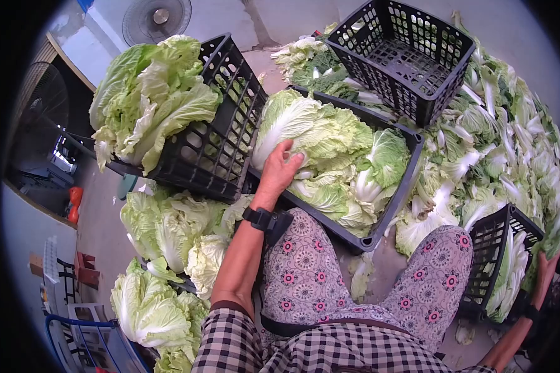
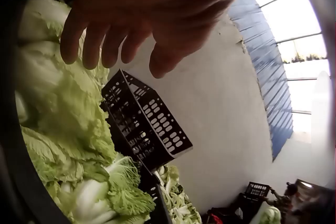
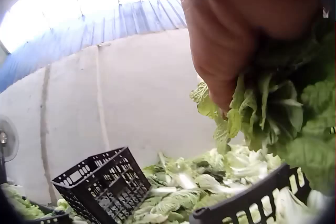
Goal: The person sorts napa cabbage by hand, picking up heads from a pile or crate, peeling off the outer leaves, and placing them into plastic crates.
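Note:
My left hand [image 1: 280, 169] hovers at a napa cabbage [image 1: 289, 124] in the wide black crate [image 1: 382, 235] before my knees. In the left wrist view its fingers [image 2: 94, 43] are spread and relaxed, holding nothing. At the far right my right hand [image 1: 544, 268] is beside a smaller black crate [image 1: 488, 267] with pale cabbages [image 1: 509, 280] inside. The right wrist view shows that hand gripping leafy green cabbage leaves [image 3: 268, 113] above that crate's rim; most of its fingers are hidden.
Left of the wide crate, a tilted black crate [image 1: 199, 155] bears a large cabbage [image 1: 155, 93]. More cabbages [image 1: 149, 304] lie below it. An upturned-open black crate [image 1: 426, 109] sits behind, beside a big heap of loose leaves [image 1: 479, 161]. A fan [image 1: 158, 17] stands at the back.

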Motion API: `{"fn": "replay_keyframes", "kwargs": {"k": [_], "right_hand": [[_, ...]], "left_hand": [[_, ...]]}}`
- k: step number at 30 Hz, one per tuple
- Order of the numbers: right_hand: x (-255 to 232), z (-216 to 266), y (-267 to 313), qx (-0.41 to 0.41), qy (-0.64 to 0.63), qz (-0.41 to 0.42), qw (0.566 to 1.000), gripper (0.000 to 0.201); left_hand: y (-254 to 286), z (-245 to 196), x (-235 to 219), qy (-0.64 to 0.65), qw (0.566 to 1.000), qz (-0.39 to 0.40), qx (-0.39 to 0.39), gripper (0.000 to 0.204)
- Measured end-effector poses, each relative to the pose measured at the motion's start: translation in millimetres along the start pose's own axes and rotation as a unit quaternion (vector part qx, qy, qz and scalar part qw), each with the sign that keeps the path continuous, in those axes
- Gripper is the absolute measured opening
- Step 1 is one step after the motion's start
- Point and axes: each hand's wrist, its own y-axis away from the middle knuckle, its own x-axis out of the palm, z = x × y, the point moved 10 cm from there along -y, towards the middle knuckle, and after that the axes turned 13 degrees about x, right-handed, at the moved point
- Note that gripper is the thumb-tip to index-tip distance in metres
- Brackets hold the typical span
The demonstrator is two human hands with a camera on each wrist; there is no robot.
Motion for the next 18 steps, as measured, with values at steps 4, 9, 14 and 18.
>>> {"fn": "replay_keyframes", "kwargs": {"k": [4,9,14,18], "right_hand": [[83,-14,77,0.203,0.101,0.294,0.929,0.059],[94,-2,110,0.294,0.098,0.300,0.902,0.061],[59,36,74,0.105,0.034,0.151,0.982,0.065],[80,136,82,0.039,-0.040,0.153,0.987,0.071]], "left_hand": [[-10,42,-21,-0.159,0.987,0.019,-0.014,0.068],[-14,56,-27,-0.209,0.975,0.062,-0.046,0.074],[-18,64,-27,-0.288,0.953,0.051,-0.079,0.070],[-27,12,-5,-0.285,0.958,0.040,-0.011,0.057]]}}
